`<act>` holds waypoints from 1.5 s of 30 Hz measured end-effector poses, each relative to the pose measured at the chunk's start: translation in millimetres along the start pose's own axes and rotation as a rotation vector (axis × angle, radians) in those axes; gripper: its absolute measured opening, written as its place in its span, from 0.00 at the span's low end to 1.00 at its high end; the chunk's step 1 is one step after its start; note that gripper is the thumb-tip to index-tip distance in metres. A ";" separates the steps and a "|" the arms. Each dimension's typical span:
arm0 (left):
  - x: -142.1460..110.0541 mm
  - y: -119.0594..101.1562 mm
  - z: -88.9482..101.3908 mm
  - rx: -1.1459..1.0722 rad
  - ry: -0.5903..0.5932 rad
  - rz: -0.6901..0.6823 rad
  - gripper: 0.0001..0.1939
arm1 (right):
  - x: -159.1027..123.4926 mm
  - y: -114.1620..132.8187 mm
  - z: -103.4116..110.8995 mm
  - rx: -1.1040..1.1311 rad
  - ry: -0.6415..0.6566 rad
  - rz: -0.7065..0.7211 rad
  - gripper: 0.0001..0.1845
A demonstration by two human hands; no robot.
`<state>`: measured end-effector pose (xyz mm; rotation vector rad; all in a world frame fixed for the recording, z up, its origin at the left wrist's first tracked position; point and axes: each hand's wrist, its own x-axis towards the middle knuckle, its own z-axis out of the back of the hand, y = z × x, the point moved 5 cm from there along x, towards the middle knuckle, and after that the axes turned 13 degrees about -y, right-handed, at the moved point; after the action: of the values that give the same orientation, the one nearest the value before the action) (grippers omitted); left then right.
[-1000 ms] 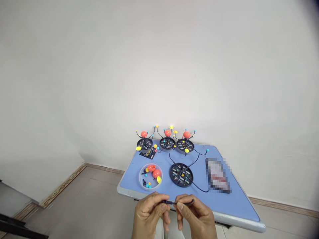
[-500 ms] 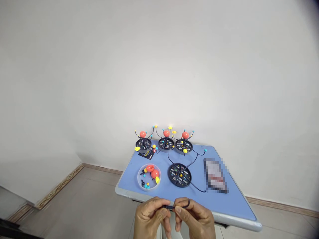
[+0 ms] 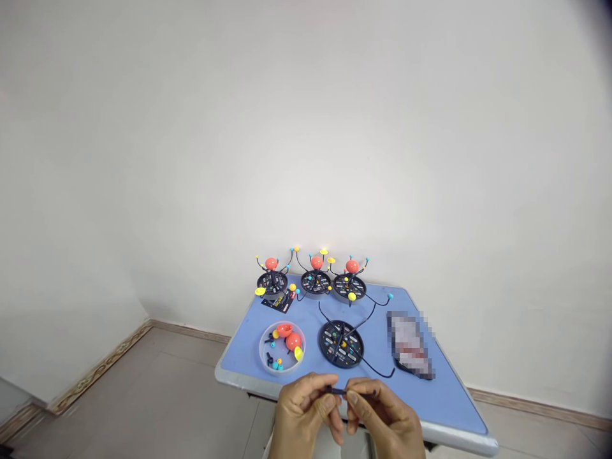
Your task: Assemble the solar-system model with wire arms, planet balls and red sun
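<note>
My left hand (image 3: 306,414) and my right hand (image 3: 382,417) meet at the near edge of a blue table (image 3: 430,398). Both pinch the same thin black curved rod (image 3: 351,391), one at each end. Just beyond them lies a black round base (image 3: 341,344) with thin black arms sticking out. To its left stands a clear round dish (image 3: 282,347) holding orange half-balls, a yellow disc and small blue and black pieces.
Three assembled models (image 3: 315,275) with orange balls and small coloured balls on black arms stand in a row at the table's far edge. A small black card (image 3: 278,303) lies near the left one. A blurred packet (image 3: 410,344) lies at the right. A white wall rises behind.
The view has shifted, so the table sits slightly lower and to the left. My hands stay together on the rod, with the right fingers a little further along it.
</note>
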<state>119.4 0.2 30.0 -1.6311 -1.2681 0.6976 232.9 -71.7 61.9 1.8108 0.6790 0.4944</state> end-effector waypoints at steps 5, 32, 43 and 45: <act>29.8 -24.9 -19.9 0.175 0.067 0.055 0.27 | 41.3 23.8 9.4 -0.159 0.087 0.093 0.16; 139.2 28.3 -46.1 0.881 0.226 -0.293 0.14 | 173.3 -45.6 2.1 -0.175 0.268 -0.246 0.14; 142.0 32.6 -45.9 0.905 0.218 -0.333 0.09 | 177.2 -57.0 3.3 -0.177 0.255 -0.270 0.12; 144.4 32.4 -47.3 0.919 0.233 -0.331 0.09 | 178.2 -58.9 3.9 -0.190 0.251 -0.279 0.12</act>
<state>217.7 120.3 34.7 -0.7029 -0.8164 0.7045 356.6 58.1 6.3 1.4613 1.0060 0.5820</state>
